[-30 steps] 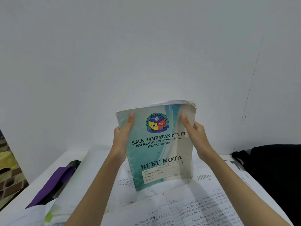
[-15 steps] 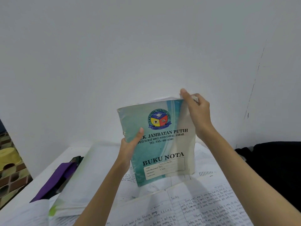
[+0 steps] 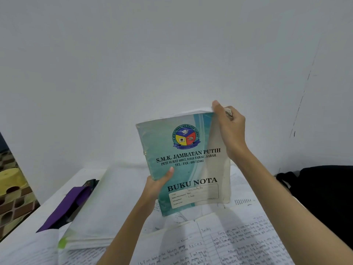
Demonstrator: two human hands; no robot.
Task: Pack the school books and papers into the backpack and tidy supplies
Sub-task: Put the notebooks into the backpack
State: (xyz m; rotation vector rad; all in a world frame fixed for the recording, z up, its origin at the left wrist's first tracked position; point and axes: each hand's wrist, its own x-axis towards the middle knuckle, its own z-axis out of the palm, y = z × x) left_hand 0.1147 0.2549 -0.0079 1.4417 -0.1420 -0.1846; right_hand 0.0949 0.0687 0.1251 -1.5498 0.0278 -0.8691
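A teal notebook, printed "BUKU NOTA", is being held upright above the table by both hands. Its lower left edge, at about 8 o'clock on the cover, is being gripped by the left hand, with the thumb being laid across the front and the remaining fingers hidden behind. Its upper right corner, at about 1 o'clock, is being pinched by the right hand, the thumb being pressed on the cover's edge while the fingers are being curled over the page tops behind it. The cover is being kept facing the camera, slightly tilted, in front of a plain white wall.

Below the notebook, at 6 o'clock, open handwritten pages are being left spread over the white table. At 8 o'clock from the notebook, a thick closed book with a green corner is being left lying flat, and just beyond it at 9 o'clock a purple folder is being left beside a dark item that cannot be identified. At 3 to 4 o'clock, a black backpack is being left at the table's right edge, apart from the notebook. At the far left, at 9 o'clock, a yellow object is being seen against patterned tiles.
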